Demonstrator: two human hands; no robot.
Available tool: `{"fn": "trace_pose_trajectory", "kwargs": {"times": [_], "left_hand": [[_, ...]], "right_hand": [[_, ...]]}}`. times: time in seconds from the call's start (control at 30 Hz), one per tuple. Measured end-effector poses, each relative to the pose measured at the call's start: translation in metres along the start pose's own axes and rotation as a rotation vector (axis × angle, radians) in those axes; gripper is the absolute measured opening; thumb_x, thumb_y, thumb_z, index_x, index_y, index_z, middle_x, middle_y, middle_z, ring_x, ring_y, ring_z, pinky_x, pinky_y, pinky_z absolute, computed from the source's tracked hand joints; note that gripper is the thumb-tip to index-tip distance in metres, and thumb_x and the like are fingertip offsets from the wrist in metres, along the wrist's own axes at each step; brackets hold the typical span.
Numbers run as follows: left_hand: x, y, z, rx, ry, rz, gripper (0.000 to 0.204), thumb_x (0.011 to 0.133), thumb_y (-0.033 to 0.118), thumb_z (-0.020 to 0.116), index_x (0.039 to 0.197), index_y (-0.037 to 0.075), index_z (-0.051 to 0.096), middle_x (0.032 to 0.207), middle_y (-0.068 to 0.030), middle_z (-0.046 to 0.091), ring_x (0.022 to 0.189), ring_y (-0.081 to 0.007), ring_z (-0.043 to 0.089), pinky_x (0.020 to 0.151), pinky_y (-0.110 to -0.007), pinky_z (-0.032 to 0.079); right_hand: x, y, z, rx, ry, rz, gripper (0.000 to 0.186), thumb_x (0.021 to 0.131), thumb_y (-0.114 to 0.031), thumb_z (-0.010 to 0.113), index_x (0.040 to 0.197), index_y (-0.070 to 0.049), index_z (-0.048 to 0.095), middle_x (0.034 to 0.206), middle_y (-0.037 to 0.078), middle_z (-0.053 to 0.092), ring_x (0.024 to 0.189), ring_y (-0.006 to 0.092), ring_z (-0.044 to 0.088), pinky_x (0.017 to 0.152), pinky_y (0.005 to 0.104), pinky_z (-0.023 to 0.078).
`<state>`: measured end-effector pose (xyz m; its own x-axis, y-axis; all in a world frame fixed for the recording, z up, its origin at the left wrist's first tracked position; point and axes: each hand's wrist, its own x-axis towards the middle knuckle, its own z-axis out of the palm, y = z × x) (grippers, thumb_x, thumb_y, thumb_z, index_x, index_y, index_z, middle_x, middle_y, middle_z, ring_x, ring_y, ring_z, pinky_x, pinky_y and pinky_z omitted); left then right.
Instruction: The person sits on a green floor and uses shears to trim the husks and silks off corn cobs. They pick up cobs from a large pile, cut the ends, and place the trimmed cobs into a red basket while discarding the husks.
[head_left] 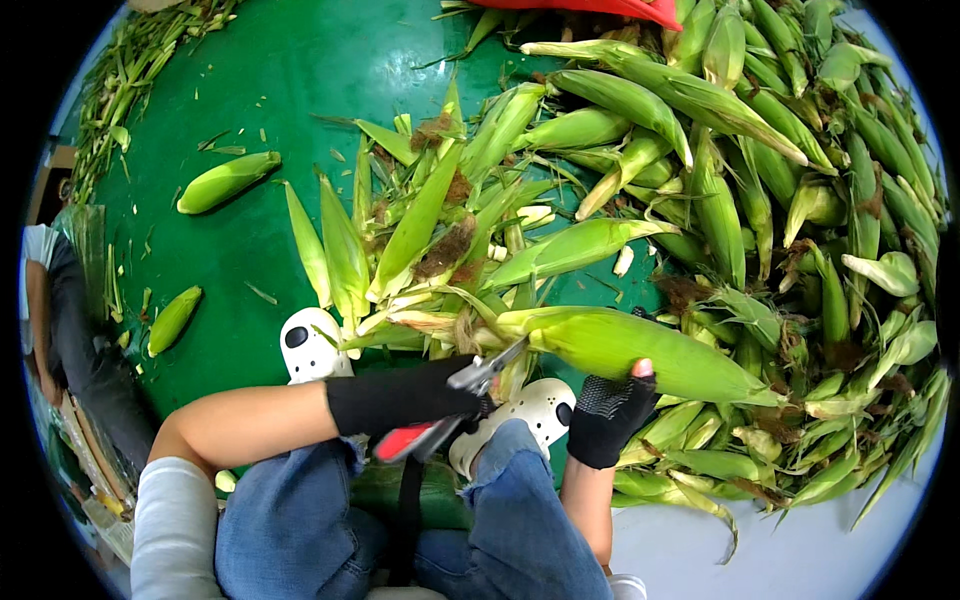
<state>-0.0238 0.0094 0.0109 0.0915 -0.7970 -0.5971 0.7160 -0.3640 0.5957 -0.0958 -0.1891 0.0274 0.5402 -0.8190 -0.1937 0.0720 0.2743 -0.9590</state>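
Observation:
My left hand (420, 393), in a black glove, is closed around pruning shears (490, 370) with a red handle. Their blades point up and right, close to the stalk end of an ear of corn (650, 348) in its green husk; whether they touch it I cannot tell. My right hand (608, 418), in a black fingerless glove with a dotted palm, grips that ear from below. The ear lies nearly level, its silk end to the right. Just beyond my hands is a heap of loose husks (410, 235) with brown silk and cut stalk pieces.
A large pile of unhusked corn (720, 200) fills the right side. Two trimmed ears, one upper (228, 182) and one lower (174, 321), lie on the green floor (240, 90) at left. Husk scraps (135, 75) line the far left. Another person (75, 330) is at the left edge.

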Motion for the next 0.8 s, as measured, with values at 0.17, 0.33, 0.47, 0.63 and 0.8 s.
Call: {"fn": "trace_pose_trajectory", "kwargs": {"times": [0.17, 0.33, 0.47, 0.63, 0.8], "left_hand": [[-0.031, 0.052, 0.010, 0.910, 0.425, 0.168, 0.068, 0.071, 0.045, 0.071, 0.116, 0.003, 0.043, 0.097, -0.0177, 0.056, 0.094, -0.0276, 0.058, 0.076, -0.035, 0.047], [-0.002, 0.056, -0.002, 0.878, 0.223, 0.345, 0.085, 0.073, 0.046, 0.070, 0.131, -0.002, 0.031, 0.113, -0.0251, 0.053, 0.102, -0.0350, 0.055, 0.087, -0.038, 0.043], [-0.006, 0.040, -0.008, 0.747, 0.190, 0.381, 0.078, 0.074, 0.031, 0.069, 0.134, 0.000, 0.029, 0.118, -0.0232, 0.050, 0.109, -0.0326, 0.051, 0.091, -0.037, 0.041], [-0.025, 0.047, -0.033, 0.807, 0.410, 0.351, 0.076, 0.067, 0.015, 0.070, 0.131, 0.003, 0.032, 0.108, -0.0210, 0.053, 0.096, -0.0348, 0.056, 0.080, -0.040, 0.046], [-0.036, 0.058, -0.038, 1.113, 0.493, 0.424, 0.084, 0.060, 0.019, 0.074, 0.131, 0.007, 0.031, 0.112, -0.0194, 0.049, 0.101, -0.0370, 0.053, 0.084, -0.040, 0.045]], "right_hand": [[0.023, -0.010, -0.028, 0.197, -0.049, 0.178, 0.047, 0.080, -0.033, 0.061, 0.114, -0.003, 0.047, 0.110, 0.011, 0.052, 0.101, 0.0248, 0.052, 0.087, 0.0394, 0.044], [0.004, 0.007, -0.003, 0.223, -0.310, 0.317, 0.077, 0.067, -0.034, 0.072, 0.129, -0.006, 0.035, 0.111, 0.009, 0.050, 0.101, 0.0257, 0.052, 0.088, 0.0420, 0.045], [0.016, -0.001, -0.003, 0.480, -0.489, 0.427, 0.091, 0.062, -0.037, 0.077, 0.134, -0.007, 0.030, 0.125, 0.014, 0.044, 0.110, 0.0312, 0.048, 0.093, 0.0456, 0.043], [0.019, -0.006, 0.011, 0.775, -0.452, 0.582, 0.086, 0.069, -0.047, 0.070, 0.133, -0.006, 0.031, 0.122, 0.019, 0.049, 0.107, 0.0349, 0.052, 0.091, 0.0483, 0.045], [0.043, -0.009, -0.036, -0.435, -0.569, 0.137, 0.081, 0.061, -0.035, 0.080, 0.125, -0.002, 0.043, 0.114, 0.016, 0.057, 0.099, 0.0257, 0.059, 0.079, 0.0362, 0.049]]}}
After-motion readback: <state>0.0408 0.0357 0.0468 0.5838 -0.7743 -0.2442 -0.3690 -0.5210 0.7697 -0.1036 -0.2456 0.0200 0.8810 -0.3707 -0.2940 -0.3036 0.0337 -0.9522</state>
